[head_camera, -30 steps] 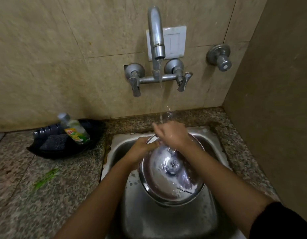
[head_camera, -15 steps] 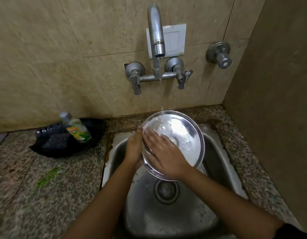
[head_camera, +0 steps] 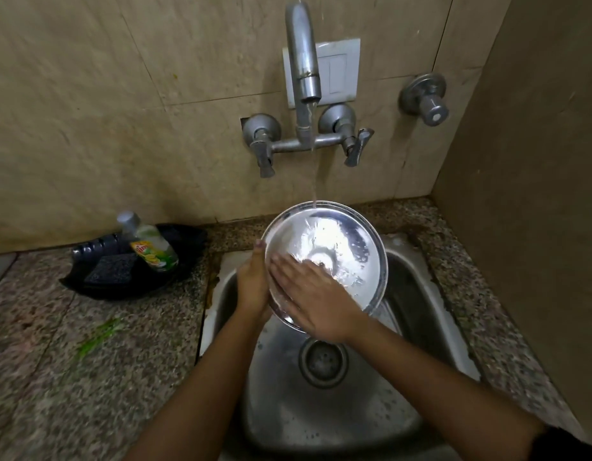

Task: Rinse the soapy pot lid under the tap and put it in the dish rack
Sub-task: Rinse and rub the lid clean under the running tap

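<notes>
A round steel pot lid point(head_camera: 351, 241) is held tilted up over the steel sink point(head_camera: 431, 301), its hollow inner face toward me. Water runs from the wall tap point(head_camera: 303, 58) onto the lid's upper rim. My left hand point(head_camera: 253, 284) grips the lid's left edge from behind, thumb up along the rim. My right hand point(head_camera: 316, 299) lies flat with fingers spread on the wet lower left of the inner face. No dish rack is in view.
A black tray point(head_camera: 121, 277) on the granite counter point(head_camera: 88, 361) left of the sink holds a dish-soap bottle point(head_camera: 148, 244) and a dark scrub pad point(head_camera: 111, 267). A second valve point(head_camera: 426, 99) sticks out of the wall at right. A side wall stands close on the right.
The lid was knob side up low in the sink a second ago; it has been flipped and raised under the stream. My right hand now rubs its inner face.
</notes>
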Tool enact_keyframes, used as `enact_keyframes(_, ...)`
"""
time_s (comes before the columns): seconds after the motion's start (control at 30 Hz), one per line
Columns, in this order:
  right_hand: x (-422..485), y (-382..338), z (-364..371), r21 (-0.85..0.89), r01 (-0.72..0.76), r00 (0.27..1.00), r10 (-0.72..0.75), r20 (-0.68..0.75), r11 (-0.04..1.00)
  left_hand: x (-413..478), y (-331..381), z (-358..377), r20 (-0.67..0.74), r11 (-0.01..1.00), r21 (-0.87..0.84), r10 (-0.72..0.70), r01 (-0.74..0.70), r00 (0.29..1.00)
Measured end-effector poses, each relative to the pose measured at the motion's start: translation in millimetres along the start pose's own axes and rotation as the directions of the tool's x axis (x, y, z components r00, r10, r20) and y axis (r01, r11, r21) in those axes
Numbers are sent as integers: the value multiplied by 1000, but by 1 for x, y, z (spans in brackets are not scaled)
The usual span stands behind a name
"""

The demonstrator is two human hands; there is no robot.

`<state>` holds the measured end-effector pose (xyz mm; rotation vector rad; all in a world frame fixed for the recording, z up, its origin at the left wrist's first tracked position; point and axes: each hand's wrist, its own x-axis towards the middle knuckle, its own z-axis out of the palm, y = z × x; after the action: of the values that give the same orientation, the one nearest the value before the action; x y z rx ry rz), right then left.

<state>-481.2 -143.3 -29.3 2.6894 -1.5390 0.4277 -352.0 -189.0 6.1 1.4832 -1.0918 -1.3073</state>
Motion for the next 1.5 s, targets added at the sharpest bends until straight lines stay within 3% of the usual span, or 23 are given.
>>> enact_keyframes(0.03,-18,11,3,-39,6,1000,-5,31,999,4,-1,-6,-53,998,-61,7,-10,999)
enact_keyframes(0.1,-46,41,5,-150,-161,987,162,-4,976,7,-4,-14,-128,997,-70,10,-19,992)
enact_keyframes(0.2,-40,71,-7,-163,-481,877,469,-106,862,3,-15,-10,-61,993,-117,-31,23,998)
enact_keyframes(0.3,14,60,-15,-64,-546,829,527,-188,835,-7,-16,3,-41,993,-106,-51,46,998)
enact_keyframes(0.37,39,35,-17,15,-417,894,413,-177,909,-13,-11,11,-17,996,-89,-27,25,999)
enact_keyframes(0.43,30,9,-12,26,-139,988,141,-67,990,-10,-8,11,-12,993,-111,-37,35,999)
enact_keyframes(0.5,-4,6,-6,-11,37,998,-36,45,999,-2,-7,3,-68,987,-154,-46,35,997)
enact_keyframes(0.53,-21,15,-3,-39,37,997,-34,69,999,0,-6,-1,-93,990,-138,-48,35,995)
enact_keyframes(0.6,-45,41,1,-112,-132,990,137,32,985,0,-8,-6,-131,993,-117,-35,20,991)
enact_keyframes(0.7,-30,58,-6,-133,-490,872,482,-86,862,-8,-11,-2,-140,998,-51,-35,29,989)
enact_keyframes(0.77,4,45,-8,-35,-570,816,561,-143,821,-13,-13,5,-117,997,-60,-56,49,991)
enact_keyframes(0.83,26,22,-7,74,-432,897,437,-73,899,-14,-11,9,-113,997,-67,-54,46,992)
enact_keyframes(0.9,15,5,-1,61,-72,997,71,25,996,-10,-8,4,-101,991,-120,-74,61,992)
enact_keyframes(0.97,-16,11,3,-7,137,985,-135,106,991,-6,-4,-5,-121,994,-108,-37,24,992)
enact_keyframes(1.0,-30,23,4,-27,107,989,-104,108,994,-4,-1,-10,-153,997,-80,5,-18,988)
enact_keyframes(1.07,-48,53,3,-24,-138,988,139,71,990,-1,2,-16,-202,997,-60,32,-45,979)
enact_keyframes(1.13,-49,74,-3,-45,-374,927,375,24,926,-1,3,-16,-201,999,-22,27,-32,979)
enact_keyframes(1.23,-14,76,-12,-78,-475,878,468,-99,876,-6,0,-11,-137,1000,-14,19,-21,990)
enact_keyframes(1.33,30,47,-15,-45,-399,906,385,-178,916,-12,-2,-1,-109,999,-43,12,-17,994)
enact_keyframes(1.4,41,22,-10,-42,-209,962,198,-189,977,-14,1,5,-95,999,-36,21,-25,995)
enact_keyframes(1.5,12,2,3,-38,113,991,-115,-67,993,-9,9,0,-99,997,-68,15,-22,995)
